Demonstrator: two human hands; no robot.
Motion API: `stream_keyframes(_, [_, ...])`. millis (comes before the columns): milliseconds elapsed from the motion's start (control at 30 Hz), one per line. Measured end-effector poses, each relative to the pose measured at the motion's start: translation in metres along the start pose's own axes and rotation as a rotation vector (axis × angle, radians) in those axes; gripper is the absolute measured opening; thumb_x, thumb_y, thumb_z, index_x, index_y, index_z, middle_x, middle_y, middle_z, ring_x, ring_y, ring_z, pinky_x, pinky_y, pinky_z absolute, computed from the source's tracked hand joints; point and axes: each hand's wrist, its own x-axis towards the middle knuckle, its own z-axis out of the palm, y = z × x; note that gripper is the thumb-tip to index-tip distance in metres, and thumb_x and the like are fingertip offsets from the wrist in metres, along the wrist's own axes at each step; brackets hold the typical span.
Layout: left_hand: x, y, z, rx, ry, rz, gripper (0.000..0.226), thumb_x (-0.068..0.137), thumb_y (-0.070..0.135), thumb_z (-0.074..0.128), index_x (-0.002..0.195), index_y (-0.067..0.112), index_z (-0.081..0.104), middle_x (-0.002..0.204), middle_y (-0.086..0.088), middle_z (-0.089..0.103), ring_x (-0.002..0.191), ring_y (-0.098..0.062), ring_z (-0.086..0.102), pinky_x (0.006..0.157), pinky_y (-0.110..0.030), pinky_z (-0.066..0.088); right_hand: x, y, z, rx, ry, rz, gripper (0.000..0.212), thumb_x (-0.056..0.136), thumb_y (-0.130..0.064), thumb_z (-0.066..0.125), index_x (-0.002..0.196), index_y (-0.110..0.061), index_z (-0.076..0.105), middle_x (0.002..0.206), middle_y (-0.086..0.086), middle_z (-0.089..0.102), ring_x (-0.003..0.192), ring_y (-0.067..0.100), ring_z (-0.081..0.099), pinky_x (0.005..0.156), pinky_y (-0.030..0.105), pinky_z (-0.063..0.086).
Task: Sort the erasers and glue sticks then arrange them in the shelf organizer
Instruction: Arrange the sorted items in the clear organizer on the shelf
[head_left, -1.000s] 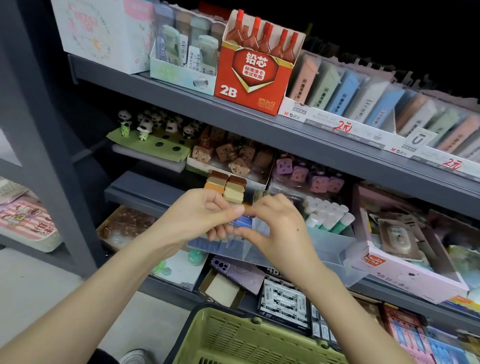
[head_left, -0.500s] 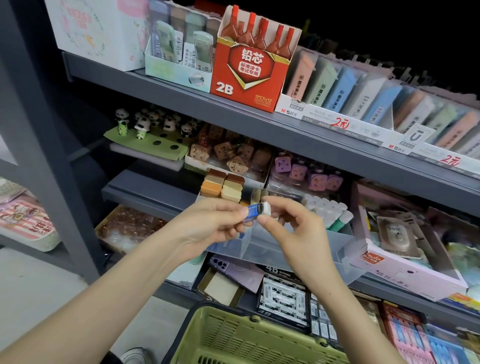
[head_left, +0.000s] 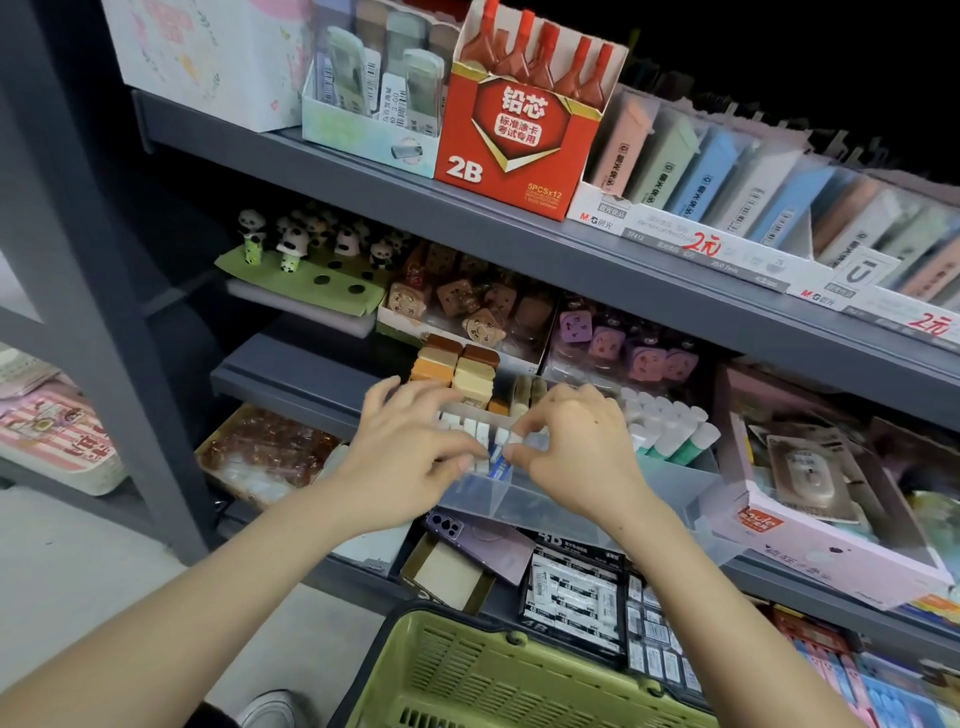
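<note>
The sorting looks well advanced: in the clear plastic shelf organizer (head_left: 524, 501), small white block erasers (head_left: 470, 428) stand in a row in its left part, and white-capped green glue sticks (head_left: 670, 431) are gathered at its right end. The right hand (head_left: 582, 457) pinches a blue-and-white sleeved eraser (head_left: 497, 464) at the front of that row. The blurred left hand (head_left: 410, 457) spreads its fingers, thumb at the eraser; I cannot tell whether it grips. Seating this eraser remains.
</note>
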Motion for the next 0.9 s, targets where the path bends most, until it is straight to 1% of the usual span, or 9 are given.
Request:
stream_keyframes(133, [-0.001,-0.005,0.005,0.074,-0.077,0.032,0.031,0.098,0.047,0.036,0.12,0.053,0.056,0.157,0.011,0.014,0.145,-0.013,-0.007,0.111,-0.041,-0.022,0.009,-0.005,0.011,-0.039,-0.079,0.028,0.024,0.078,-0.042,0.07,0.097,-0.028,0.071,0.112,-0.001,0.061,0.106,0.023,0.048,0.091,0.033,0.031])
stream_keyframes(300, [-0.003,-0.01,0.003,0.055,-0.05,0.063,0.029,0.097,0.046,0.04,0.117,0.052,0.059,0.156,0.01,0.02,0.146,-0.013,-0.004,0.112,-0.044,-0.022,0.017,-0.009,0.016,0.127,-0.223,0.172,0.016,0.07,-0.039,0.079,0.079,-0.035,0.067,0.101,-0.006,0.064,0.108,0.02,0.054,0.094,0.033,0.037])
stream_keyframes(400, [-0.004,-0.012,0.004,0.051,-0.053,0.076,0.029,0.097,0.046,0.04,0.118,0.052,0.058,0.156,0.008,0.02,0.146,-0.014,-0.005,0.113,-0.046,-0.019,0.024,-0.013,0.015,0.125,-0.338,0.236,0.024,0.07,-0.03,0.079,0.063,-0.033,0.056,0.092,-0.011,0.06,0.105,0.017,0.057,0.088,0.031,0.038])
stream_keyframes(467, [-0.003,-0.014,0.005,0.048,-0.059,0.075,0.029,0.097,0.046,0.039,0.119,0.052,0.058,0.157,0.008,0.019,0.146,-0.013,-0.006,0.113,-0.045,-0.019,0.028,-0.014,0.016,0.101,-0.38,0.259,0.022,0.073,-0.03,0.077,0.065,-0.032,0.056,0.104,-0.009,0.063,0.114,0.02,0.054,0.095,0.032,0.036])
stream_keyframes(533, [-0.003,-0.015,0.006,0.045,-0.061,0.076,0.03,0.097,0.047,0.039,0.12,0.052,0.057,0.157,0.007,0.017,0.146,-0.013,-0.007,0.113,-0.044,-0.019,0.031,-0.015,0.019,0.034,-0.381,0.276,0.009,0.079,-0.03,0.071,0.081,-0.033,0.062,0.131,-0.001,0.057,0.129,0.026,0.043,0.11,0.041,0.028])
stream_keyframes(600, [-0.003,-0.016,0.007,0.051,-0.062,0.078,0.03,0.097,0.048,0.039,0.12,0.053,0.056,0.157,0.007,0.017,0.146,-0.013,-0.008,0.114,-0.044,-0.018,0.031,-0.017,0.02,-0.01,-0.394,0.292,0.017,0.082,-0.031,0.066,0.099,-0.033,0.065,0.141,0.003,0.049,0.135,0.029,0.037,0.113,0.046,0.022])
stream_keyframes(667, [-0.003,-0.016,0.009,0.052,-0.058,0.079,0.03,0.096,0.048,0.039,0.121,0.053,0.056,0.157,0.006,0.017,0.146,-0.014,-0.007,0.114,-0.044,-0.017,0.031,-0.017,0.017,0.041,-0.392,0.292,0.009,0.081,-0.028,0.068,0.087,-0.032,0.063,0.132,0.001,0.056,0.128,0.027,0.045,0.111,0.042,0.029])
stream_keyframes(733, [-0.003,-0.014,0.007,0.046,-0.051,0.089,0.03,0.096,0.049,0.04,0.121,0.051,0.056,0.157,0.006,0.019,0.146,-0.015,-0.004,0.114,-0.042,-0.017,0.026,-0.017,0.008,0.141,-0.402,0.251,0.018,0.077,-0.021,0.072,0.074,-0.031,0.058,0.114,-0.004,0.063,0.111,0.021,0.056,0.101,0.037,0.04])
stream_keyframes(900, [-0.018,-0.008,-0.005,0.072,0.028,0.078,0.031,0.094,0.047,0.048,0.121,0.042,0.061,0.15,0.004,0.035,0.144,-0.018,0.013,0.116,-0.04,-0.007,-0.012,-0.009,-0.015,0.493,-0.182,0.211,0.018,0.075,-0.018,0.076,0.079,-0.029,0.063,0.1,-0.009,0.062,0.09,0.012,0.058,0.087,0.033,0.047])
